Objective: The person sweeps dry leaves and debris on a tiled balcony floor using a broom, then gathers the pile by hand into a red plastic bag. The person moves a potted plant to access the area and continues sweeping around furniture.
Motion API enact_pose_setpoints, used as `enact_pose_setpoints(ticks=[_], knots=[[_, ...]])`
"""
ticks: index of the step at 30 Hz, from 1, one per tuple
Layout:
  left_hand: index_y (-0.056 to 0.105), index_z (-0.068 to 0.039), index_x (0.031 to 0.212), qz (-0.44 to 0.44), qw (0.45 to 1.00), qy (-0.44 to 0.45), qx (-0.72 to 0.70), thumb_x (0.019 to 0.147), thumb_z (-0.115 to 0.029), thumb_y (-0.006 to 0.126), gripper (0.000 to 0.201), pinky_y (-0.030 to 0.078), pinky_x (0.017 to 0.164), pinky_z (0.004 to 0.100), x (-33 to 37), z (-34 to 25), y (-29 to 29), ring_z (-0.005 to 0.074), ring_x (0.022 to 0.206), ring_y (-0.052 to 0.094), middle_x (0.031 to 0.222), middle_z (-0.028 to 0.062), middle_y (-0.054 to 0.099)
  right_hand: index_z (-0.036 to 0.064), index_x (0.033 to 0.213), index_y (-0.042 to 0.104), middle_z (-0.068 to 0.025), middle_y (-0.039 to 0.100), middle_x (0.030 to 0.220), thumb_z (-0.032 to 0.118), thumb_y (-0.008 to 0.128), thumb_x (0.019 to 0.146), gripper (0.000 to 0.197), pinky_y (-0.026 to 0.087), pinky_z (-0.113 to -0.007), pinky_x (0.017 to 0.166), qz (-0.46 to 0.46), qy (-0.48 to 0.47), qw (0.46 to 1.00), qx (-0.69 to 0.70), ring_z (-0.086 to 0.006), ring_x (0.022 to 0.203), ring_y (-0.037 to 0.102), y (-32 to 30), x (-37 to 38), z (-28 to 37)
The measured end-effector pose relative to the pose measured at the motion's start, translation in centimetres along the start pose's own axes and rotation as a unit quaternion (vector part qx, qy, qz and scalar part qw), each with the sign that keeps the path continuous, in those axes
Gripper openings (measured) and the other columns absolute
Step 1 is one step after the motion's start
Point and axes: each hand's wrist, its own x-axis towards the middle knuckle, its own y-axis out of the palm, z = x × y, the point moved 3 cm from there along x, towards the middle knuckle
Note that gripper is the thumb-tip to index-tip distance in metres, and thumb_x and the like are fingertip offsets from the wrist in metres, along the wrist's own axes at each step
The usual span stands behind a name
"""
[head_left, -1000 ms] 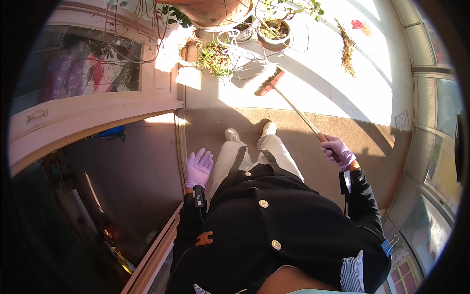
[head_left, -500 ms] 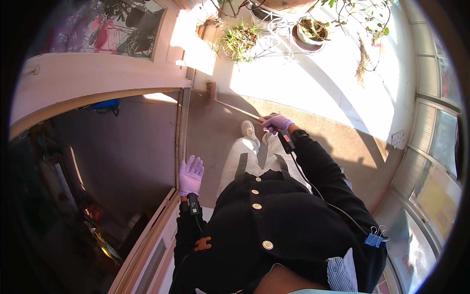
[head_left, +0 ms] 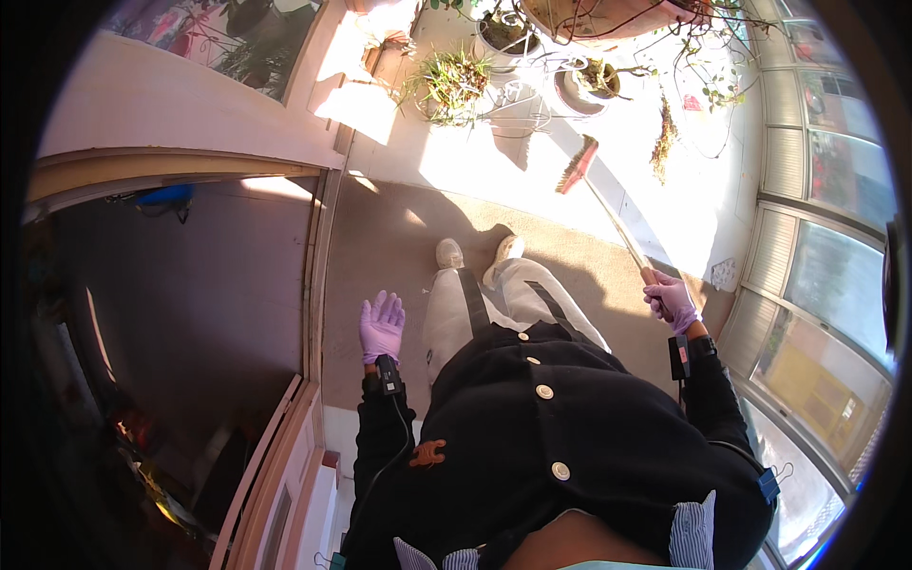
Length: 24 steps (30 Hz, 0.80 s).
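Gloved in thin purple, my right hand (head_left: 672, 302) wraps round the end of a long-handled broom (head_left: 617, 226) at the right. The handle slants away to the far left, and the pinkish-red head with pale bristles (head_left: 578, 165) is over the sunlit white surface below the potted plants. Whether the bristles touch that surface I cannot tell. My left hand (head_left: 382, 328), in a matching purple glove, hangs beside my left hip. Its fingers are stretched out and it holds nothing. Small black devices are strapped at both wrists.
An open doorway frame (head_left: 318, 271) stands close on my left, with a dim room beyond. Several potted plants (head_left: 454, 85) and a white wire stand (head_left: 518, 100) are at the far side. Windows (head_left: 831, 275) line the right. Brown floor (head_left: 380, 228) lies around my shoes.
The broom has swung from the far left, near the doorframe, to the right. My right hand moved right and nearer with it. My feet shifted, and my left hand stayed by my side.
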Motion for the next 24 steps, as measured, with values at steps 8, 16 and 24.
enact_pose_setpoints(ticks=[8,16,24], knots=[[0.052,-0.004,0.121,-0.040,0.999,0.019,0.009,0.089,-0.040,0.052,0.049,0.045,0.089,0.0384,-1.0,2.0,1.3,0.0246,0.105,0.055,0.113,0.0126,0.059,0.0018,0.128,0.046,-0.0037,0.059,0.067,0.004,0.061,0.078,0.052,0.038,-0.015,0.034,0.323,0.040,0.944,-0.050,-0.0041,0.044,0.051,13.8,3.6,-0.1],[0.054,-0.004,0.119,-0.087,0.985,0.146,0.039,0.089,-0.041,0.050,0.048,0.042,0.092,0.0365,-8.6,6.9,-0.3,0.0246,0.110,0.053,0.115,0.0119,0.059,0.0056,0.105,0.065,-0.0028,0.060,0.065,0.006,0.064,0.076,0.029,0.039,-0.021,0.037,0.270,0.015,0.951,-0.146,-0.0078,0.042,0.049,12.6,15.8,-3.5],[0.052,-0.004,0.121,-0.061,0.994,0.071,0.059,0.089,-0.042,0.050,0.050,0.045,0.090,0.0380,-6.1,25.2,7.0,0.0238,0.110,0.053,0.117,0.0125,0.058,0.0045,0.121,0.054,-0.0018,0.057,0.061,0.005,0.062,0.079,0.043,0.036,-0.020,0.035,0.118,0.059,0.989,-0.060,-0.0051,0.042,0.048,-24.8,20.9,-7.5]])
